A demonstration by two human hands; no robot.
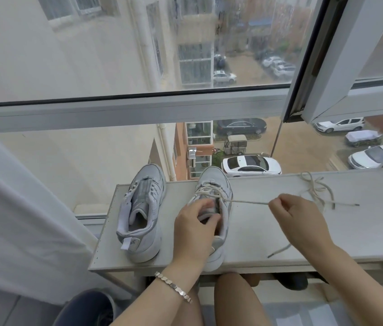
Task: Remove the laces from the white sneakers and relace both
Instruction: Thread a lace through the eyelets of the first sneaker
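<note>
One laced white sneaker (216,184), heel at the bench's (268,238) near edge, centre frame, is gripped at its opening by the left hand (195,234) while the right hand (296,222) pinches its taut lace (247,202) over bare bench.

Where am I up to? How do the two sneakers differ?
The left sneaker has bare eyelets; the right sneaker has a lace through its front ones. No hand touches the left sneaker; the left hand holds the right sneaker, the right hand pinches its lace. Both white.
</note>
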